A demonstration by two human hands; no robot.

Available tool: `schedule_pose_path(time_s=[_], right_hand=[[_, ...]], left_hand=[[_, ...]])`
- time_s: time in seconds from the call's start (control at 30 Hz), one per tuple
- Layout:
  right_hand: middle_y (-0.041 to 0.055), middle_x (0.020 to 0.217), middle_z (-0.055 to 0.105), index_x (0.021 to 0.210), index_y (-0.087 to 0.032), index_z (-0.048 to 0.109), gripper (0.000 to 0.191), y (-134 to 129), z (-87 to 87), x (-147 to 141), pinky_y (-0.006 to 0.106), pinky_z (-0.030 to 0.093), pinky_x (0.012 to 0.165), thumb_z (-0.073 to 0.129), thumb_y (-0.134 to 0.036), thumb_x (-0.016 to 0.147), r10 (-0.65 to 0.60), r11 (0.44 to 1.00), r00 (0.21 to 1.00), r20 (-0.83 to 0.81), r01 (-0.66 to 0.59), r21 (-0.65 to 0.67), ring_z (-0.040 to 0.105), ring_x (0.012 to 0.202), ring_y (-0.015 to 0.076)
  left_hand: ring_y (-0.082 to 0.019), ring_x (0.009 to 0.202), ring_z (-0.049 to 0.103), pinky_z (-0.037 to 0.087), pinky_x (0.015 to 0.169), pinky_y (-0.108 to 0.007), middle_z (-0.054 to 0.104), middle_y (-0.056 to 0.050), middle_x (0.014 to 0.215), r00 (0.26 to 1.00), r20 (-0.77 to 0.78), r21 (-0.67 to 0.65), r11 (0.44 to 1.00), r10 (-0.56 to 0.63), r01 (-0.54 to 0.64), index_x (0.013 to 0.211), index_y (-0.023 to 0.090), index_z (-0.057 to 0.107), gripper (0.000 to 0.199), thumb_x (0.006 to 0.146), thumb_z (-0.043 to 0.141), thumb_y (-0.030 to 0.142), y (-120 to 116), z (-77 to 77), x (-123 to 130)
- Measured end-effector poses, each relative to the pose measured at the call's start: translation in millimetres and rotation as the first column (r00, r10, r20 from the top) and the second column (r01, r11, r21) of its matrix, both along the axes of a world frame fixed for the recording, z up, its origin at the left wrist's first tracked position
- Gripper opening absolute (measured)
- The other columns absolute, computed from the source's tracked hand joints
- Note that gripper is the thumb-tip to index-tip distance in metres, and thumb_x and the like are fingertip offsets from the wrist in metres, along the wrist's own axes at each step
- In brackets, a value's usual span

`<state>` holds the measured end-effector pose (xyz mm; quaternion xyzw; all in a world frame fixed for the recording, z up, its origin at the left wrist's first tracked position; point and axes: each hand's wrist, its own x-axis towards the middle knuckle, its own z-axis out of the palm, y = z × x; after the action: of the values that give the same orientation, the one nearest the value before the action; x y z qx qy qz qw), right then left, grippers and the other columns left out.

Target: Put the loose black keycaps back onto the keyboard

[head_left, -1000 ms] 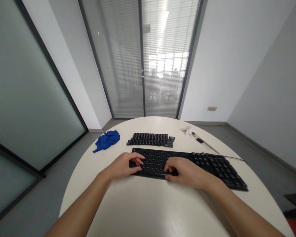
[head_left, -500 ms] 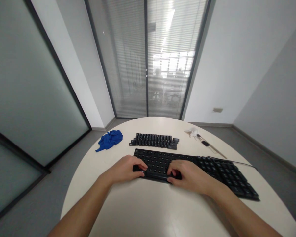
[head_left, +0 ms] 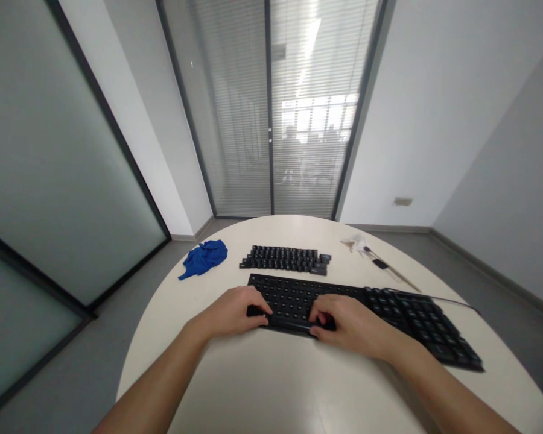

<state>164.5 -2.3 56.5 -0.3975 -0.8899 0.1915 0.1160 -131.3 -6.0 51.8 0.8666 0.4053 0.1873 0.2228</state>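
A black keyboard (head_left: 284, 296) lies across the table, its left and middle part stripped of keycaps while the right part still carries them. Along its front row runs a long space bar (head_left: 290, 324), with a hand at each end. My left hand (head_left: 238, 310) pinches the left end between thumb and curled fingers. At the other end, my right hand (head_left: 346, 322) has its thumb low at the front edge and its fingers bent over the bar. Behind the keyboard, loose black keycaps (head_left: 285, 259) stand grouped in rows. How firmly the fingertips grip is partly hidden.
A crumpled blue cloth (head_left: 203, 258) lies at the back left of the round cream table (head_left: 262, 380). At the back right are a thin brush-like stick (head_left: 396, 271) and a whitish crumpled piece (head_left: 356, 243). A dark cable (head_left: 457, 303) trails along the right.
The whole view has shifted slightly, moving everything a little to the right. Both hands keep nearly the same place and pose on the keyboard.
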Motion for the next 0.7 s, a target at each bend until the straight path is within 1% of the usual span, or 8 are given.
schedule_pose_path(time_s=[0.07,0.1,0.17,0.3,0.4,0.53,0.63,0.7], right_hand=[[-0.0001,0.078,0.065,0.085,-0.022,0.068,0.007,0.6,-0.9,0.3,0.026,0.038,0.065,0.067,-0.027,0.080,-0.003,1.000,1.000,-0.001,0.003,0.005,0.057,0.071,0.0157],[-0.0003,0.078,0.065,0.085,-0.022,0.068,0.007,1.0,-1.6,0.5,0.026,0.038,0.065,0.067,-0.027,0.080,-0.001,1.000,1.000,-0.001,0.001,0.010,0.057,0.071,0.0156],[-0.0007,0.078,0.064,0.085,-0.022,0.067,0.007,1.6,-3.3,0.6,0.026,0.038,0.066,0.067,-0.027,0.080,0.010,1.000,1.000,0.000,-0.010,0.025,0.057,0.072,0.0155],[-0.0003,0.079,0.064,0.086,-0.021,0.065,0.009,0.6,-5.9,-2.2,0.027,0.038,0.066,0.066,-0.030,0.083,0.039,0.996,0.999,0.024,-0.041,0.078,0.057,0.072,0.0159],[0.0022,0.084,0.065,0.085,-0.020,0.063,0.012,-1.8,-6.1,-7.1,0.029,0.039,0.069,0.065,-0.033,0.084,0.050,0.985,0.997,0.059,-0.059,0.160,0.059,0.077,0.0184],[0.0059,0.092,0.067,0.090,-0.020,0.064,0.014,-6.4,-8.6,-18.0,0.033,0.040,0.075,0.062,-0.034,0.087,0.067,0.954,0.995,0.070,-0.084,0.288,0.058,0.086,0.0217],[0.0065,0.094,0.066,0.093,-0.019,0.065,0.015,-12.2,-17.6,-30.7,0.034,0.040,0.076,0.059,-0.032,0.090,0.062,0.926,0.997,0.044,-0.074,0.371,0.056,0.088,0.0222],[0.0060,0.093,0.065,0.095,-0.020,0.065,0.014,-16.8,-26.3,-40.1,0.035,0.040,0.075,0.057,-0.031,0.093,0.040,0.908,0.999,0.016,-0.043,0.416,0.056,0.087,0.0219]], left_hand=[[-0.020,0.092,0.066,0.049,0.085,-0.029,0.075,-0.002,0.095,0.999,0.001,0.044,0.998,-0.037,0.037,0.094,0.025,0.078,0.010,0.084,0.075,0.025,0.7,0.7,-0.2],[-0.020,0.092,0.066,0.049,0.085,-0.029,0.075,-0.003,0.095,0.999,0.005,0.046,0.998,-0.046,0.045,0.093,0.025,0.078,0.009,0.085,0.075,0.026,1.1,0.8,-0.2],[-0.019,0.089,0.066,0.049,0.083,-0.028,0.074,-0.002,0.094,0.999,0.003,0.033,0.998,-0.044,0.044,0.090,0.025,0.079,0.007,0.085,0.076,0.027,1.8,1.1,-0.1],[-0.017,0.085,0.066,0.047,0.077,-0.025,0.073,-0.001,0.090,0.999,-0.027,0.022,0.999,-0.023,0.024,0.087,0.024,0.080,0.005,0.082,0.079,0.024,1.4,3.0,1.4],[-0.017,0.083,0.065,0.046,0.073,-0.024,0.073,-0.001,0.088,0.999,-0.043,0.017,1.000,-0.022,0.023,0.086,0.024,0.080,0.005,0.081,0.080,0.024,1.3,4.1,2.4],[-0.017,0.085,0.065,0.046,0.074,-0.024,0.073,0.000,0.088,0.999,-0.039,0.015,1.000,-0.016,0.016,0.085,0.025,0.080,0.006,0.079,0.082,0.026,3.6,3.3,2.7],[-0.017,0.085,0.066,0.045,0.074,-0.024,0.073,0.000,0.089,0.999,-0.044,-0.009,1.000,-0.021,0.020,0.084,0.024,0.080,0.005,0.079,0.082,0.025,4.6,2.9,3.0],[-0.017,0.085,0.066,0.045,0.073,-0.023,0.073,0.000,0.089,0.998,-0.059,-0.033,0.999,-0.012,0.010,0.082,0.023,0.079,0.003,0.079,0.081,0.024,3.8,2.4,3.0]])
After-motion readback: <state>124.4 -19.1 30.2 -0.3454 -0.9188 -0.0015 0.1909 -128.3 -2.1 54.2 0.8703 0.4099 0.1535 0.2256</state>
